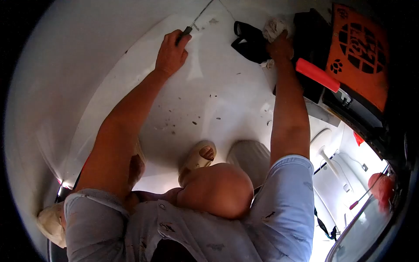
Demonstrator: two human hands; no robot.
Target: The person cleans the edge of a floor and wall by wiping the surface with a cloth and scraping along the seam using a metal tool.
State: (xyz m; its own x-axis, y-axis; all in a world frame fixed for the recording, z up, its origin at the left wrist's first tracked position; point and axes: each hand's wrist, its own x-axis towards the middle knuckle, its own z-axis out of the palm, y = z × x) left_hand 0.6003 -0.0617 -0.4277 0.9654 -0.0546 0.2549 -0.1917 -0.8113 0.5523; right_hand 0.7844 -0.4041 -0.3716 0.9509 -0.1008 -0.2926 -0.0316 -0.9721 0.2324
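Observation:
My left hand [171, 53] is closed round the dark handle [185, 34] of a slim tool, held near the far side of the white floor [174, 91]. A thin dark line runs away from the handle's far end; whether it is the tool's shaft or a seam, I cannot make out. On the right, my right hand [280, 47] has its fingers closed on a crumpled whitish cloth [275, 29]. Beside that hand lies a black item with loops [250, 43], its kind unclear. Small dark crumbs [194, 123] are scattered over the floor between my arms.
An orange panel with black print [360, 48] and a red-handled tool [317, 74] stand close to my right forearm. A curved pale wall [56, 87] bounds the left. Below are my knee [218, 190] and a sandalled foot [198, 159]. A white stand [325, 153] shows beyond the opening.

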